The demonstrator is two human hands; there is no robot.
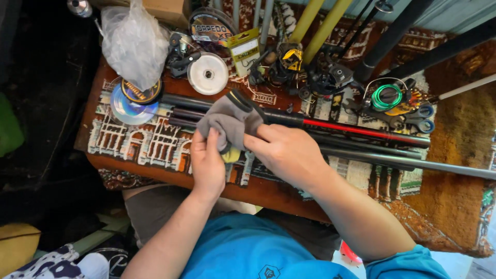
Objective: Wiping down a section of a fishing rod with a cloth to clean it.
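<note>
My left hand [207,161] pinches the lower edge of a grey cloth [227,123], with a bit of yellow showing under it. My right hand [285,152] grips the cloth from the right, next to a black fishing rod section [281,118] that turns red [356,130] further right. The cloth covers the rod's left part. More dark rod sections [183,111] lie parallel beside it on a patterned cloth-covered table [139,142].
Behind the rods lie a white line spool [207,73], a shiny disc [130,108], a clear plastic bag [133,44], several black reels [325,78], a green line spool [387,97], blue-handled scissors [424,118] and a hook packet [245,50]. Yellow poles [316,23] lean at the back.
</note>
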